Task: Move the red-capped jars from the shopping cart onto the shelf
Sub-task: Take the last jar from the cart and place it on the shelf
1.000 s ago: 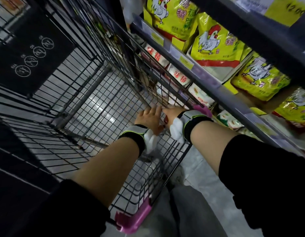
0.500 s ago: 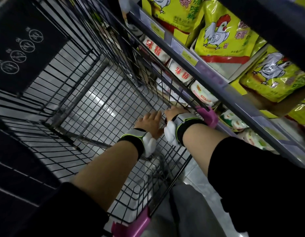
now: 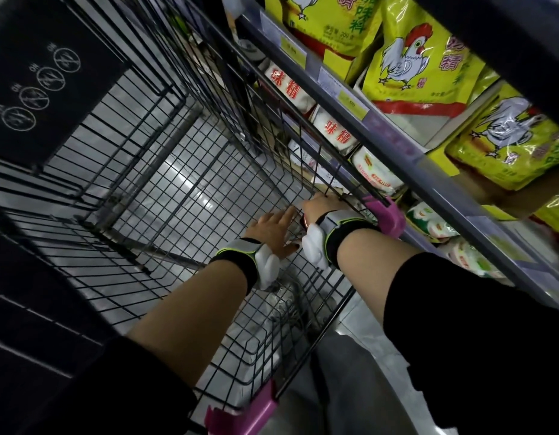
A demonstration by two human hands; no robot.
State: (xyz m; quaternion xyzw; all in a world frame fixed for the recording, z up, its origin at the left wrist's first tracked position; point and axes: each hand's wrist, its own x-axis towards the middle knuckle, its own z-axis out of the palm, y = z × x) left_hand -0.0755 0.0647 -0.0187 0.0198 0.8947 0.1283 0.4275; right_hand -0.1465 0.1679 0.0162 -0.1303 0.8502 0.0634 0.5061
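Note:
Both my hands reach into the near right corner of the wire shopping cart (image 3: 184, 171). My right hand (image 3: 322, 204) is curled against the cart's side wall, and a sliver of red cap (image 3: 303, 220) shows at its heel; the jar itself is hidden. My left hand (image 3: 272, 227) lies just left of that cap, fingers straight and together, and what it touches is hidden. The shelf (image 3: 397, 142) runs along the cart's right side.
Yellow chicken-print bags (image 3: 419, 58) fill the upper shelf level and white packets with red characters (image 3: 334, 130) the lower one. A pink plastic corner (image 3: 388, 211) caps the cart rim beside my right wrist. A black flap (image 3: 46, 83) covers the cart's far left.
Both hands have stayed in the same cart corner, with the right hand slightly closer to the side wall. The view has shifted a little toward the shelf.

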